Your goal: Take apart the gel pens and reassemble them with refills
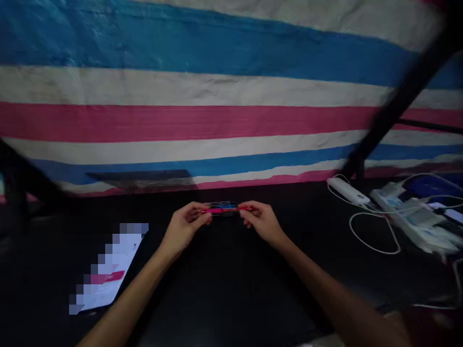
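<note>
A slim pink-and-red pen-like stick is stretched level between my two hands over the black table. My left hand pinches its pink end between thumb and fingers. At the other end, my right hand has thumb and fingertips closed on the red part. Just behind the stick lies a small cluster of thin blue and dark pen-like pieces. Dim light and blur hide their exact kind, and I cannot tell whether the hands touch them.
A lit, partly pixelated phone or tablet screen lies at left. On the right are a white power bank, a power strip and looping white cables. A striped tarp hangs behind the black table, with a dark slanted post.
</note>
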A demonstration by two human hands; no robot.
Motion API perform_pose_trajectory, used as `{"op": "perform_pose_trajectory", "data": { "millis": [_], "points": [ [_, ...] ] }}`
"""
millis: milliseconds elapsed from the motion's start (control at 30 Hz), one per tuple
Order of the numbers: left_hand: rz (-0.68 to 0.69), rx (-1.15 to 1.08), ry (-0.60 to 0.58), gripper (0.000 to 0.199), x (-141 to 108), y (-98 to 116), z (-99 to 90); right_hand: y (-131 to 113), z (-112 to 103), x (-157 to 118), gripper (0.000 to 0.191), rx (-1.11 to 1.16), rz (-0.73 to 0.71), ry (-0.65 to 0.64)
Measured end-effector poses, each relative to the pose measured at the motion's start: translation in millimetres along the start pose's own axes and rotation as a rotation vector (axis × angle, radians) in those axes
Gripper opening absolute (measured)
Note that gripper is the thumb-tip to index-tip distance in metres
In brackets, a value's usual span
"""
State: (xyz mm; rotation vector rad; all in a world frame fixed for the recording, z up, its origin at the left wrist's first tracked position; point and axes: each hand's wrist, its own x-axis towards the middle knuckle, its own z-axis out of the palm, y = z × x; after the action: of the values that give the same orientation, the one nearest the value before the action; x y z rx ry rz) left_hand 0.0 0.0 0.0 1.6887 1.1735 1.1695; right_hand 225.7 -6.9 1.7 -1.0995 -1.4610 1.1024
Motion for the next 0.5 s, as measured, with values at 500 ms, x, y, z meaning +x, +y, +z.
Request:
{"op": "perform_pose_trajectory", "data": {
  "millis": [500],
  "points": [
    [0.438, 1.226, -0.088, 0.016, -16.5, 20.3, 20.8, -14.2, 1.9, -10.9, 0.031, 0.062, 0.424, -0.52]
  ]
}}
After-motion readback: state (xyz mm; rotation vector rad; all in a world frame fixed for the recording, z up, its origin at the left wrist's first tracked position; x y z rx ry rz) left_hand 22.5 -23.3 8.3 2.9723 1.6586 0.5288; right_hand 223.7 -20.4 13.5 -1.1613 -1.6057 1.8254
